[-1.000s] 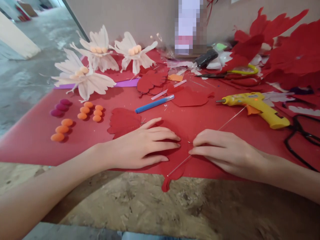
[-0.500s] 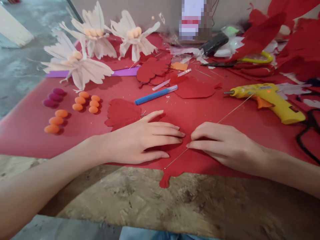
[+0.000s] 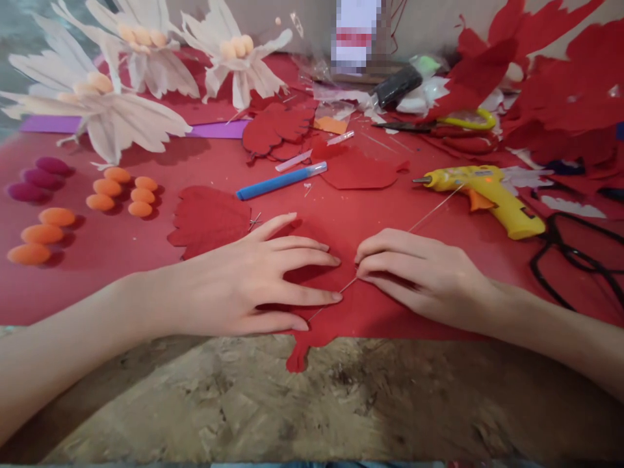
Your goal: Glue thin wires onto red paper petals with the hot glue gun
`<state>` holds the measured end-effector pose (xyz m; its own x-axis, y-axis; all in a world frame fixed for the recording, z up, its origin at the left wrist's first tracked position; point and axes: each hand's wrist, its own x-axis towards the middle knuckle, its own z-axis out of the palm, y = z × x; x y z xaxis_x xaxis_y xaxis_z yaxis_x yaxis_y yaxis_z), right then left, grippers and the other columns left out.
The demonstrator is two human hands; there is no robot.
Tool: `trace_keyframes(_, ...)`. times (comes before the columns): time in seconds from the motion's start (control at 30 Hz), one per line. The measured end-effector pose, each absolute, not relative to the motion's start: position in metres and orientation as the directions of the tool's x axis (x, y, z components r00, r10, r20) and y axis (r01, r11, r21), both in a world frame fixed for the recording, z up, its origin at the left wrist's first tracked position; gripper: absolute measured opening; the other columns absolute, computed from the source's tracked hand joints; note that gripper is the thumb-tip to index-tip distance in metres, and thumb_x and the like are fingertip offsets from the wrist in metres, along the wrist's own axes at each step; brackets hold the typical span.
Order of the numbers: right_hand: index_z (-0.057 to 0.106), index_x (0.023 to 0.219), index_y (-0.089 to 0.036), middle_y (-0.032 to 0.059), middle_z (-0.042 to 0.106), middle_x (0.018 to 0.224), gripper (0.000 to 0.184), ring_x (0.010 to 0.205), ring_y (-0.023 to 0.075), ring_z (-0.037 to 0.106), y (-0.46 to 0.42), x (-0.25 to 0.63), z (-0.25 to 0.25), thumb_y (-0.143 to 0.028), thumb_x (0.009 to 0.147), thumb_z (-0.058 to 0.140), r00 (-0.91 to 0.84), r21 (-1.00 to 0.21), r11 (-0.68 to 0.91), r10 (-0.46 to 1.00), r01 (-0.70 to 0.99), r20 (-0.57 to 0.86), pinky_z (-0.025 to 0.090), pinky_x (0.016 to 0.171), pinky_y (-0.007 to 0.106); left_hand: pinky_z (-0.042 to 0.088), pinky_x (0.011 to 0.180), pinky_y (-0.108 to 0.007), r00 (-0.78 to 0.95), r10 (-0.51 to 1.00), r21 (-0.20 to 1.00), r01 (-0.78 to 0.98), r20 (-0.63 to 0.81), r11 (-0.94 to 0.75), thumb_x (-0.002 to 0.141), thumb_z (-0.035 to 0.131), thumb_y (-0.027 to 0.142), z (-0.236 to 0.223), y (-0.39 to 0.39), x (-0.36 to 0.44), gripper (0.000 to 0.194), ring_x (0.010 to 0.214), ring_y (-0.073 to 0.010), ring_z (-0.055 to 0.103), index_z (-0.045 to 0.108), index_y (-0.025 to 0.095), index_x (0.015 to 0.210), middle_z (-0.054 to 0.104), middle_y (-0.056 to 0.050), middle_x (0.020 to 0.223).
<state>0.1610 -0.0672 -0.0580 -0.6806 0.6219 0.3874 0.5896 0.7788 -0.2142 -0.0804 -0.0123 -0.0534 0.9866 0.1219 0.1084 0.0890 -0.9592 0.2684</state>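
My left hand (image 3: 263,279) lies flat with its fingers spread over a red petal-shaped piece (image 3: 296,359), whose narrow tab hangs past the near edge of the red sheet. Between the thumb and fingertips of my right hand (image 3: 419,266) a thin straight wire (image 3: 433,212) is pinched. It runs slantwise across the red piece, from near my left thumb and forefinger up toward the glue gun. Red on red hides most of the piece's outline. Beside my left wrist rests another scalloped red petal (image 3: 209,221), with crossed wire ends at its tip.
A yellow glue gun (image 3: 487,188) lies at right, with black-framed glasses (image 3: 550,260) nearby. Behind are a blue pen (image 3: 283,181), scissors (image 3: 468,123) and red cut-outs (image 3: 277,130). White fabric flowers (image 3: 131,117) and orange oval pieces (image 3: 43,234) occupy the left.
The view has shifted, so table items sit further left. My left fingers have spread wider, and the thumb and forefinger now reach the wire's near end. My right hand still pinches the wire.
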Motion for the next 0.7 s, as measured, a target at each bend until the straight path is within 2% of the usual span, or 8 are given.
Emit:
trace_keyframes(0.23, 0.062, 0.079, -0.012, 0.0082, 0.063, 0.087, 0.023, 0.080, 0.0110, 0.060, -0.0625, 0.1680, -0.0515, -0.014, 0.088, 0.041, -0.686, -0.218, 0.758, 0.651, 0.615, 0.325, 0.049, 0.072, 0.020, 0.016, 0.108, -0.052, 0.986, 0.118, 0.266, 0.084, 0.117, -0.960, 0.092, 0.042, 0.032, -0.0549, -0.0109, -0.0804, 0.030, 0.122, -0.0219, 0.046, 0.057, 0.029, 0.118, 0.051, -0.011, 0.132)
trace_keyframes(0.43, 0.061, 0.081, -0.017, 0.0059, 0.063, 0.090, 0.025, 0.082, 0.0112, 0.060, -0.0610, 0.1692, -0.0511, -0.016, 0.090, 0.038, -0.689, -0.260, 0.744, 0.668, 0.616, 0.280, 0.049, 0.073, 0.023, 0.015, 0.108, -0.052, 0.986, 0.133, 0.279, 0.100, 0.101, -0.955, 0.091, 0.044, 0.032, -0.0520, -0.0112, -0.0797, 0.030, 0.121, -0.0217, 0.046, 0.057, 0.030, 0.118, 0.051, -0.010, 0.132)
trace_keyframes(0.7, 0.060, 0.081, -0.015, 0.0072, 0.062, 0.091, 0.025, 0.083, 0.0110, 0.058, -0.0586, 0.1693, -0.0527, -0.017, 0.090, 0.037, -0.692, -0.293, 0.740, 0.671, 0.606, 0.266, 0.048, 0.074, 0.021, 0.013, 0.108, -0.053, 0.988, 0.135, 0.294, 0.106, 0.079, -0.950, 0.090, 0.046, 0.032, -0.0541, -0.0100, -0.0801, 0.031, 0.122, -0.0220, 0.045, 0.055, 0.032, 0.120, 0.051, -0.009, 0.132)
